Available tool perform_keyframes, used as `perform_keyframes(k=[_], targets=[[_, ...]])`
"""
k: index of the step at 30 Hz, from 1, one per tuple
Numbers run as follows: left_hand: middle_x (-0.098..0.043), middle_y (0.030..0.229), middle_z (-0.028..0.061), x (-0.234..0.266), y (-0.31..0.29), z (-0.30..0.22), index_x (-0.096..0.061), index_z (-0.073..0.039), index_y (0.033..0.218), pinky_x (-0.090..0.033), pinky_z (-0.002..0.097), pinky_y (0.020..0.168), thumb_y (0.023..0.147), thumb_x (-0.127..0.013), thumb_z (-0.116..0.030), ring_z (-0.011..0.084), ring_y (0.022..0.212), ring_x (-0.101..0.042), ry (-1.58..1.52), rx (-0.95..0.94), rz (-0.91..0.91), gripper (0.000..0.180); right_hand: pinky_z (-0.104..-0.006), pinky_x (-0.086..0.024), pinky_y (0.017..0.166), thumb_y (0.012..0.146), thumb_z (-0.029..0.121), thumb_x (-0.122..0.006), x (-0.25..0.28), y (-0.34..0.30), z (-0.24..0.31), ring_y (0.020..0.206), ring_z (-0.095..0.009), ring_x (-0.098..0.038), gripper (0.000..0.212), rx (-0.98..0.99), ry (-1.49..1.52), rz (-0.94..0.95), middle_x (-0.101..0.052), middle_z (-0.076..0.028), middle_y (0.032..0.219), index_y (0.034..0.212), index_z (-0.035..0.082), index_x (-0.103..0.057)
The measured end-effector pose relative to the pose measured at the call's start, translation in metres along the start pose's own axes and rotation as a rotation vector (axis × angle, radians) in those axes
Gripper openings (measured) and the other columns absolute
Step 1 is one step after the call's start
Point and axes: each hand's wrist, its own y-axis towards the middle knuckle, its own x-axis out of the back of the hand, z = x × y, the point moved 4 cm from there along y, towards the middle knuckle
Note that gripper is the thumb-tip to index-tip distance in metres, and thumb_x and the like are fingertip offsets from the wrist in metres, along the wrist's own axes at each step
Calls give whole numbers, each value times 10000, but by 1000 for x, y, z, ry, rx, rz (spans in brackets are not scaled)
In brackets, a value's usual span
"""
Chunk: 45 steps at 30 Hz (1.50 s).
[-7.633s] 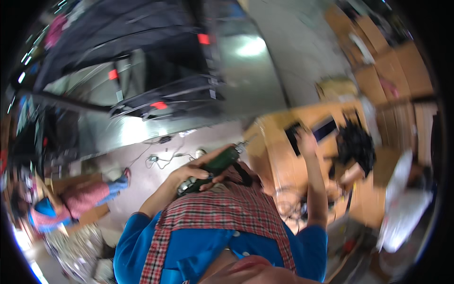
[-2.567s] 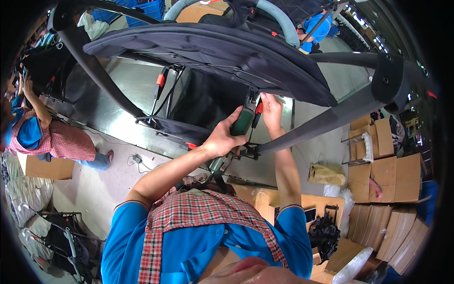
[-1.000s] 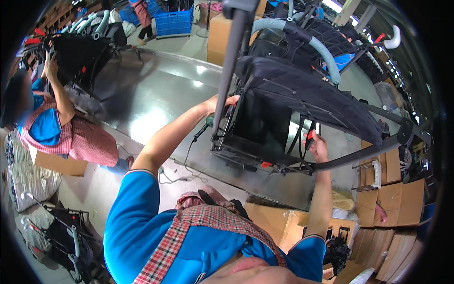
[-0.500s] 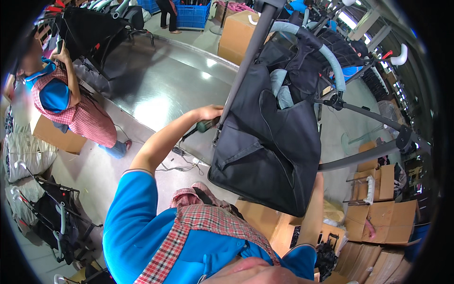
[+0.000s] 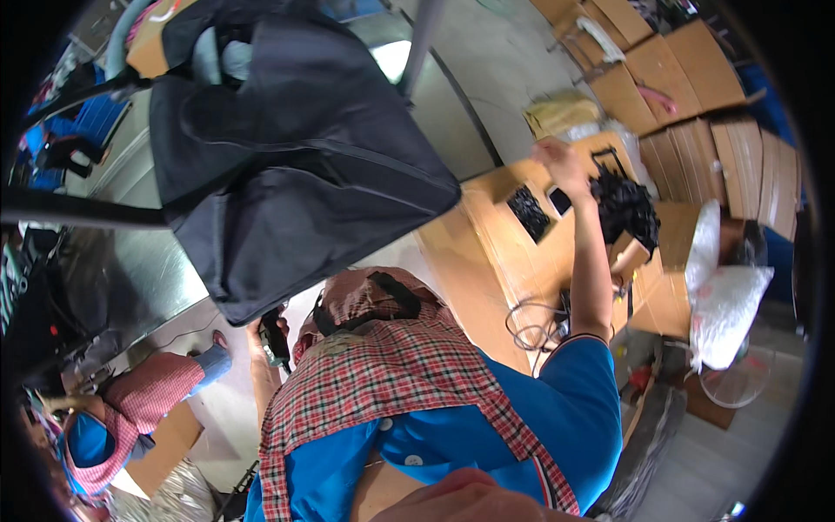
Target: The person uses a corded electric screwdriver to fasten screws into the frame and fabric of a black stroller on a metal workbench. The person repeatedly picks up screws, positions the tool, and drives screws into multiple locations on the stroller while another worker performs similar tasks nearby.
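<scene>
Reaching out to the right, the person's right hand [image 5: 557, 161] hung over an open cardboard box [image 5: 522, 252] with its fingers loosely curled and nothing visibly caught in them; it sat just beside a tangled heap of black parts [image 5: 624, 207] lying in that box. Two flat black pieces [image 5: 527, 211] lay on the cardboard near the hand, a little below it. The arm ran up from a blue sleeve [image 5: 574, 391], and a loop of thin cable [image 5: 531, 324] lay on the cardboard by the elbow.

The left hand [image 5: 261, 329] was low, at the person's waist, closed around a dark power tool [image 5: 277, 337] whose body stood roughly upright in the grip. Just above it hung a large black fabric seat [image 5: 287, 165], stretched on a frame, its lower corner nearly meeting the tool. A grey metal bar [image 5: 424, 35] rose behind the fabric toward the top of the view.

A red checked apron [image 5: 391, 374] covered the person's front. Stacked flat cartons [image 5: 713, 148] stood beyond the box, and a clear plastic bag [image 5: 726, 296] lay to its right. At the lower left another worker [image 5: 122, 409] in blue and a pink checked apron bent over near a brown carton, well apart from both hands.
</scene>
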Motion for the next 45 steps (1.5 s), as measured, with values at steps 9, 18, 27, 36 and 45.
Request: perform_keyframes(k=[9, 18, 27, 36, 45], targets=[[-609, 925, 89, -84, -15, 7, -545, -123, 1195, -489, 288, 552, 871, -740, -408, 148, 646, -575, 303, 21, -60, 473, -394, -562, 767, 839, 255, -745, -42, -73, -70, 869, -270, -720, 190, -125, -332, 102, -748, -90, 883, 977, 126, -742], [-584, 693, 50, -104, -45, 43, -586, -34, 1128, -518, 304, 515, 880, -708, -445, 183, 548, -575, 253, 278, -95, 495, -440, -532, 815, 934, 329, -581, -73, -56, -104, 950, -349, -672, 296, 60, -587, 248, -705, -146, 1003, 1052, 94, -718], [-562, 983, 46, -77, -39, 23, -371, -164, 1518, -544, 297, 588, 876, -742, -325, 157, 797, -607, 169, -107, -69, 758, -383, -526, 691, 700, 175, -849, -64, -47, -121, 695, -276, -672, 259, -83, -279, 14, -694, -147, 730, 806, -5, -697], [-559, 1037, 154, -79, -97, -104, -205, -199, 1584, -506, 285, 547, 906, -704, -297, 169, 643, -563, -167, -659, 418, 847, -227, -489, 680, 869, 15, -752, -6, -25, 77, 753, -75, -596, 133, 279, 362, -275, -653, 8, 833, 949, 51, -652], [-613, 935, 153, -189, -153, -189, 1, -228, 1626, -527, 279, 554, 698, -838, -49, 155, 641, -634, 325, -445, 887, 1263, -236, -504, 631, 780, -3, -810, -150, -44, 444, 690, -86, -638, 228, 1029, 251, -47, -673, -36, 772, 984, 36, -719]])
